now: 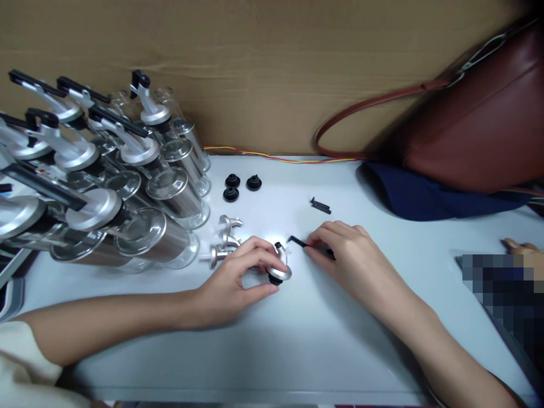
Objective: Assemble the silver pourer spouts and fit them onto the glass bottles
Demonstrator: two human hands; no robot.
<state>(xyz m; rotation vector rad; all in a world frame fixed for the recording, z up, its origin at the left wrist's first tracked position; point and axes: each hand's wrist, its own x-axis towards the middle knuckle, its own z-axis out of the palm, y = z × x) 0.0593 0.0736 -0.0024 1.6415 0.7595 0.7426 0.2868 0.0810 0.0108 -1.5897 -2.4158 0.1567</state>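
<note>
My left hand [242,272] is closed around a silver pourer top [281,274] with a black stopper underneath, its spout tilted up and a small black tip at the end. Between the fingertips of my right hand [346,246] is a slim black lever [297,241], its end pointing at the spout a short way off. Left of the held top lie several silver spouts [225,241], partly behind my left hand. Three black stoppers [232,194] rest farther back. Beyond my right hand lie a few black levers [321,205].
Several glass-and-metal dispenser bottles [170,181] with silver tops crowd the left side. A brown bag [476,113] and a dark blue cap [416,192] are at back right. Red and yellow wires [272,157] run along the cardboard [263,68]. Another person's hand [522,249] shows at right.
</note>
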